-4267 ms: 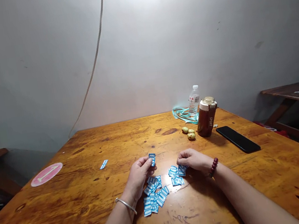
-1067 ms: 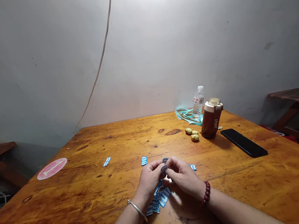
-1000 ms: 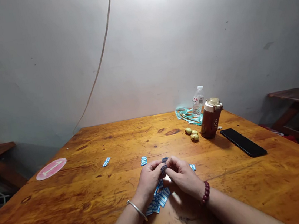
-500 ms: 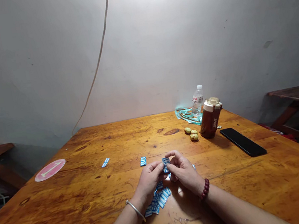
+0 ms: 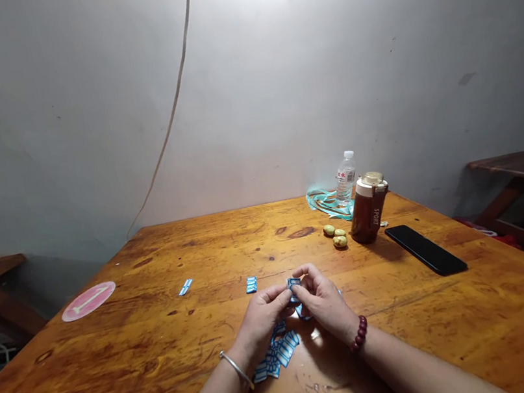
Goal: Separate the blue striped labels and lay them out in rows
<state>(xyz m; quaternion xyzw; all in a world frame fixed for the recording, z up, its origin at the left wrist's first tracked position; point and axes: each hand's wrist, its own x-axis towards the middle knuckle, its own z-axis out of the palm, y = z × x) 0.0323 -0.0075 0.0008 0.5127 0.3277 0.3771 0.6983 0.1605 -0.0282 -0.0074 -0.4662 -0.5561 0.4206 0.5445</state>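
Observation:
My left hand (image 5: 259, 320) and my right hand (image 5: 327, 301) meet above the table, both closed. Between their thumbs and fingers they pinch a small blue-and-white label strip (image 5: 293, 282), partly covered by the thumbs. Beneath my left wrist lies a loose pile of similar label strips (image 5: 285, 349). More blue-and-white pieces (image 5: 302, 313) peek out under my right hand, mostly hidden. Ahead of my left hand sits a piece with several printed boxes (image 5: 251, 284). Farther left is a narrow two-box piece (image 5: 186, 287).
The wooden table (image 5: 139, 366) reaches the wall. At right are a brown sport bottle (image 5: 369, 210), a clear water bottle (image 5: 345, 177), a turquoise ribbon (image 5: 324, 201), three small greenish-yellow fruits (image 5: 339, 233) and a black phone (image 5: 425, 249). A pink oval sign (image 5: 88, 301) lies left.
The label strip between my fingers has shifted slightly and shows less of its face, with my thumbs now closer over it. The pieces on the table stay put.

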